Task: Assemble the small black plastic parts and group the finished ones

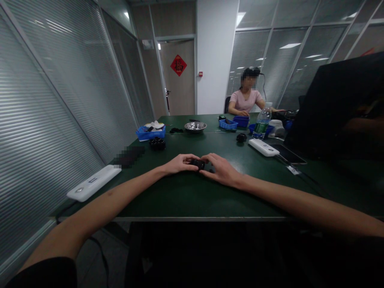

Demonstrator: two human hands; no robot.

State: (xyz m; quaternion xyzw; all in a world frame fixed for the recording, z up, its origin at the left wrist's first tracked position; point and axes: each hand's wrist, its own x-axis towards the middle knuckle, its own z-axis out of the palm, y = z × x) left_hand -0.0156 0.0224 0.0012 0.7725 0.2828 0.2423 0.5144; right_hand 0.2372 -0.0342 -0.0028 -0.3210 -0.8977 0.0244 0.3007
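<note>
Between my two hands, on the green tabletop (180, 200), is a small dark rounded object (198, 163); its kind is too unclear to name. From the left, my left hand (181, 163) has its fingers and thumb closed round the object's side. My right hand (220, 170) curves round the other side, its fingertips and thumb at the object's edge. Under the right palm a small dark piece (211, 171) shows in shadow. Farther off to the left sit glossy black rounded parts (157, 143), and a similar black part (241, 138) lies to the right.
A metal bowl (195, 127) stands beyond my hands. Blue baskets (151, 133) hold small items. White power banks (95, 183) lie at both sides, with a phone (289, 154), water bottle (262, 123) and dark monitor (339, 104) at right. Across the table sits another person (245, 98).
</note>
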